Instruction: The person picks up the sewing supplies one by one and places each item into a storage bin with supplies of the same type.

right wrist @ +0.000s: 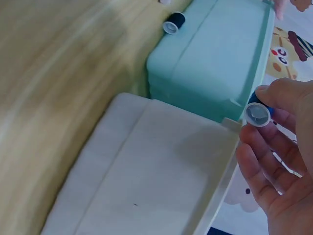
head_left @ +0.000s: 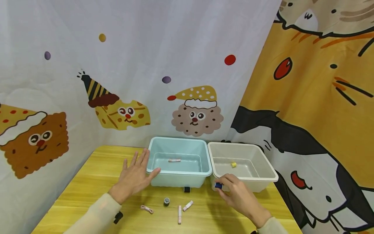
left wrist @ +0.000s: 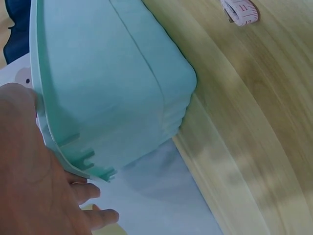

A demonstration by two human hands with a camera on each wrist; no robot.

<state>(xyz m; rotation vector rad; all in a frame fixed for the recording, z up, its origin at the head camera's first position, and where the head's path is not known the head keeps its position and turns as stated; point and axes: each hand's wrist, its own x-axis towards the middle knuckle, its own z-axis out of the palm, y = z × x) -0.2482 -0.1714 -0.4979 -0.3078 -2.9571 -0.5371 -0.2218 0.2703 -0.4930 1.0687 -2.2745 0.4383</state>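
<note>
A curtain (head_left: pixel 131 48) printed with cartoon faces hangs behind a yellow wood-grain worktop (head_left: pixel 102 182). Two bins stand side by side there, a light blue bin (head_left: pixel 178 180) on the left and a cream bin (head_left: pixel 258 186) on the right. The left hand (head_left: pixel 134 177) is at the blue bin's left rim, its grip wide with fingers extended; how firmly it touches is hard to tell from these angles. The right hand (head_left: pixel 238 195) has a narrow grip, thumb and fingers pinching a blue spool (head_left: pixel 218 185) near the cream bin's front left corner. Four white-and-pink tape measures follow in size: one inside the blue bin, a looped one on the worktop to the left, and two close together farther right. Smallest are the other spools: a black spool (head_left: pixel 187 189) lying just before the blue bin, a dark spool (head_left: pixel 166 202) standing upright nearer the person, and a yellow spool (head_left: pixel 233 165) inside the cream bin.
</note>
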